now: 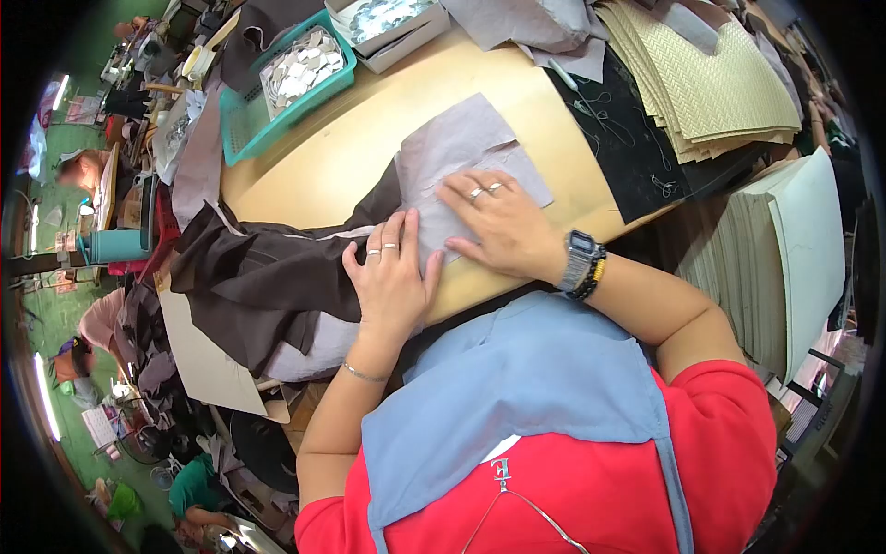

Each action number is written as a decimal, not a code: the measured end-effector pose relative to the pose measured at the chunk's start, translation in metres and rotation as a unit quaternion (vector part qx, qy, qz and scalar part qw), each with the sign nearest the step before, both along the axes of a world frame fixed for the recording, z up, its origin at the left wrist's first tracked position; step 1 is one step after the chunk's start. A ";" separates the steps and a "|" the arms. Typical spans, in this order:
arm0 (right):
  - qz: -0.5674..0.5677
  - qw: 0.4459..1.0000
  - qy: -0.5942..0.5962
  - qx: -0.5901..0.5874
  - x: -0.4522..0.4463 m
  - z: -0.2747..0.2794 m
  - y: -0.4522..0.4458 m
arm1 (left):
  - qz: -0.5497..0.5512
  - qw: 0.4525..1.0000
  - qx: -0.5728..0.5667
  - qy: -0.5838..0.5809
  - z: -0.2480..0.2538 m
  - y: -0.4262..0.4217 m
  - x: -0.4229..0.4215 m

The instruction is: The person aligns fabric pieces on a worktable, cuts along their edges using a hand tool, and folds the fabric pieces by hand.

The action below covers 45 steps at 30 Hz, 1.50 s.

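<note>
A light grey-mauve piece of fabric (466,134) lies flat on the pale wooden tabletop, with a small slit near its right side. My right hand (498,222) rests on it, fingers stretched out and pressing lightly. Beside it, my left hand (395,277) lies palm down with its fingers apart, across the border between the grey piece and a dark brown fabric (268,277). That brown cloth is bunched in folds to the left and hangs over the table's edge. Whether the two fabrics are joined is hidden under my left hand.
At the back left stands a teal plastic basket (242,129) holding small pale pieces. Next to it is a cardboard box (406,39). Patterned cream sheets (706,88) are stacked at the right, near a white-handled tool (563,74). A tall paper stack (780,258) stands farther right.
</note>
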State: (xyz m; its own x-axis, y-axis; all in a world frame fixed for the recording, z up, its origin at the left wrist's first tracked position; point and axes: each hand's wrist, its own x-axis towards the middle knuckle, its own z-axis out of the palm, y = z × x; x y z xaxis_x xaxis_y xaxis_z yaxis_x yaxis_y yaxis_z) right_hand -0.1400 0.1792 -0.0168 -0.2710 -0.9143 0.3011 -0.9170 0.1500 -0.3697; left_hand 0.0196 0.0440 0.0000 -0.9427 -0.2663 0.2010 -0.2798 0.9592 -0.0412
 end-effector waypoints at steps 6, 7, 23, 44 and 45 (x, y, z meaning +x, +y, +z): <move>-0.048 0.999 0.012 0.018 -0.022 -0.001 0.024 | 0.016 1.000 0.014 -0.004 -0.001 0.003 0.001; -0.056 0.998 0.018 0.028 -0.021 -0.001 0.026 | 0.018 1.000 0.018 -0.003 -0.002 0.003 0.001; -0.156 0.976 0.102 0.112 -0.032 0.013 0.020 | 0.036 0.999 0.036 0.001 -0.004 0.005 0.001; -0.124 0.981 0.096 0.116 -0.054 0.006 0.043 | 0.027 0.997 0.053 0.046 -0.012 0.004 0.006; -0.125 0.982 0.091 0.108 -0.053 0.007 0.042 | 0.025 0.997 0.042 0.064 -0.012 0.003 0.003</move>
